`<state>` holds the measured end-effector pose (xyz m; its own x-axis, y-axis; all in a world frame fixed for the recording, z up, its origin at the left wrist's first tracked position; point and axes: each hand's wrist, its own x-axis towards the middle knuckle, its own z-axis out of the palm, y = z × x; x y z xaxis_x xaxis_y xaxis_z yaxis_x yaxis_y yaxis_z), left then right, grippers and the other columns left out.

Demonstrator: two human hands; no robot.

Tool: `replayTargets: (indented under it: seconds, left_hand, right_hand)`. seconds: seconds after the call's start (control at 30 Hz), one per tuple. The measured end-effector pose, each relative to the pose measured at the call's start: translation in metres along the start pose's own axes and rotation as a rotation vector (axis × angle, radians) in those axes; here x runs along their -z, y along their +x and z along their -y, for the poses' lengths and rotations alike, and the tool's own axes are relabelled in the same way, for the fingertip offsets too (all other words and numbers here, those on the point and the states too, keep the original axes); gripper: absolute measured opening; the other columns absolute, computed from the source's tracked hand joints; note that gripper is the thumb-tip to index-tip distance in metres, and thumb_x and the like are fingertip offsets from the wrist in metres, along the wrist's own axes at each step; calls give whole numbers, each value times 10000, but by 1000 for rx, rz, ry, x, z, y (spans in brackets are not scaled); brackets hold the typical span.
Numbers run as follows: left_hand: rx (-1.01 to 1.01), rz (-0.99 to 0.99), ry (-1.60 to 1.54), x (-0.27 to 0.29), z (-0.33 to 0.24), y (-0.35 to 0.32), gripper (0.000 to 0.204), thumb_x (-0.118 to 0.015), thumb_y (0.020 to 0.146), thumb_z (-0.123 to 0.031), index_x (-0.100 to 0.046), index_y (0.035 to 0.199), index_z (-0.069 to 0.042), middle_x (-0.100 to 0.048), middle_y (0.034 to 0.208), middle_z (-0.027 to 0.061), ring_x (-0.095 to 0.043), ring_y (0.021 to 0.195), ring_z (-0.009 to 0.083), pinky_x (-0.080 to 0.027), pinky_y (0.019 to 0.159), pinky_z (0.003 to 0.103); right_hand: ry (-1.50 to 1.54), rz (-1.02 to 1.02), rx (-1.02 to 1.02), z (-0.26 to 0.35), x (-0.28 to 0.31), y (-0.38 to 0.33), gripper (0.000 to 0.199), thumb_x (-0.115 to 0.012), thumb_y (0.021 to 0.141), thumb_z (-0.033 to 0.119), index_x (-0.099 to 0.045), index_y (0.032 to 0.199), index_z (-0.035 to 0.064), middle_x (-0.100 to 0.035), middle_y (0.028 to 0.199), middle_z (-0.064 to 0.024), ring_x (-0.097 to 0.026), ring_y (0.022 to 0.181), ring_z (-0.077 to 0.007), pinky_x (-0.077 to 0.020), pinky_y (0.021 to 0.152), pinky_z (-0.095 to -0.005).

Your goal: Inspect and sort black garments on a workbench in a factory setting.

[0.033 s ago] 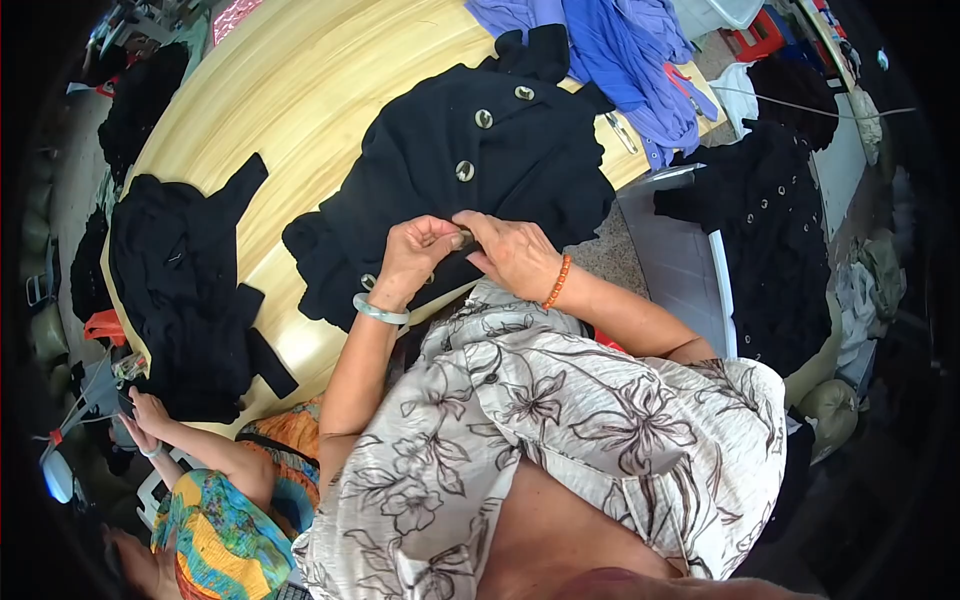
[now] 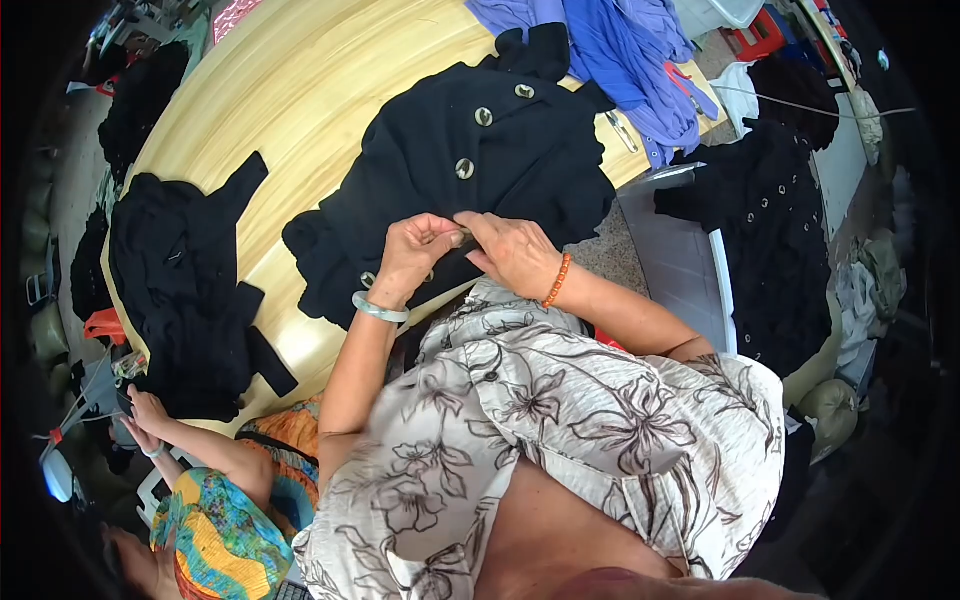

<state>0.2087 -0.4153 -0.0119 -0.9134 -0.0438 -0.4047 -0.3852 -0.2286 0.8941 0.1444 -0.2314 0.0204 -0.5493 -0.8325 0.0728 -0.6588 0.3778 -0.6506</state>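
A black garment [image 2: 425, 150] with large marbled buttons down its front lies spread on the table before me. My left hand [image 2: 412, 258] pinches the garment's button edge between thumb and forefinger. My right hand [image 2: 515, 252] meets it there, its fingers closed on the same edge. Whatever small part sits between the fingertips is mostly hidden; I cannot tell whether it is a button. Farther up the front, a button [image 2: 464, 169] shows plainly, and another button [image 2: 368, 281] lies beside my left wrist.
A second black garment [image 2: 180, 290] lies on the wooden table [image 2: 300, 110] at left, near a co-worker's hands [image 2: 148, 420]. Purple-blue clothes [image 2: 620, 60] and small metal snips [image 2: 622, 132] lie at the far right. A black buttoned garment [image 2: 775, 240] hangs over a grey bin [image 2: 670, 250].
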Motion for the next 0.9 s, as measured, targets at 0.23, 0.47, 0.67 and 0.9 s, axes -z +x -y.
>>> replayTargets:
  seconds: [0.23, 0.47, 0.67, 0.9]
  left_hand:
    - [-354, 61, 606, -8, -7, -18, 304, -719, 754, -8, -641, 1042, 53, -660, 886, 101, -649, 815, 218, -506, 783, 303]
    - [-378, -95, 661, -5, 0, -13, 191, -618, 770, 49, -670, 954, 38, -660, 850, 162, -662, 784, 305, -506, 718, 329]
    - [-391, -86, 648, -2, -7, -11, 194, -585, 775, 58, -668, 948, 31, -667, 865, 161, -661, 799, 314, -508, 739, 325]
    - [-458, -50, 654, 2, -9, -10, 178, -568, 794, 76, -639, 949, 23, -630, 822, 101, -611, 752, 193, -469, 730, 262]
  right_hand:
    - [-72, -14, 83, -19, -11, 1, 272, -647, 809, 131, -576, 1004, -44, -589, 853, -171, -640, 763, -334, -527, 696, -404]
    - [46, 138, 62, -26, -9, 10, 245, -615, 773, 14, -585, 1007, -52, -578, 914, -215, -629, 825, -375, -520, 727, -428]
    - [14, 64, 73, -26, -10, 12, 391, -579, 678, -61, -604, 1068, -65, -591, 915, -193, -616, 891, -356, -516, 772, -408]
    - [140, 97, 126, -27, 3, 17, 292, -562, 729, -68, -627, 1014, -65, -577, 848, -174, -609, 795, -361, -498, 682, -410]
